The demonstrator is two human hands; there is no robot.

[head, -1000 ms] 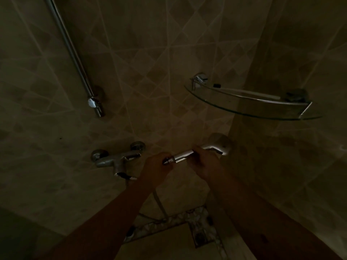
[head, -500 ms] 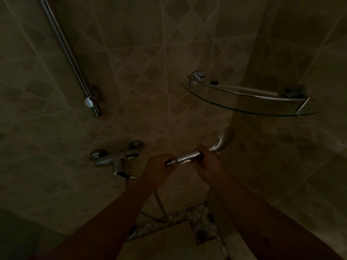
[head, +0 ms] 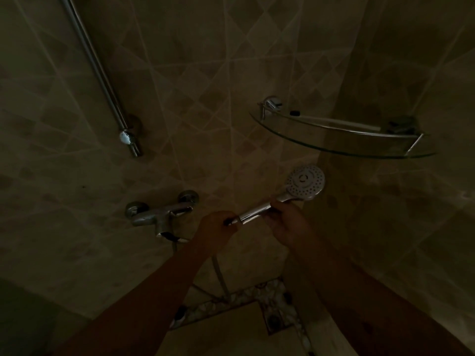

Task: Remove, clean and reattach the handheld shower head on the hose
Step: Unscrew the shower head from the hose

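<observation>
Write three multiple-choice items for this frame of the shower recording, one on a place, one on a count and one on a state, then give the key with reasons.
1. Where is the curved glass corner shelf relative to the round white-faced chrome shower head?
A. Above it
B. Below it
C. Left of the mixer tap

2. How many hands hold the shower head's chrome handle?
A. None
B. One
C. Two

3. Which way does the shower head's spray face point?
A. Toward the wall
B. Toward the camera
C. Down at the floor drain

Key: 1 A, the shelf's rim runs higher on the wall than the head. 2 C, the left hand has its grip at the handle's lower end and the right hand holds it nearer the head. 3 B, the ring of nozzle holes is plainly visible.
</observation>
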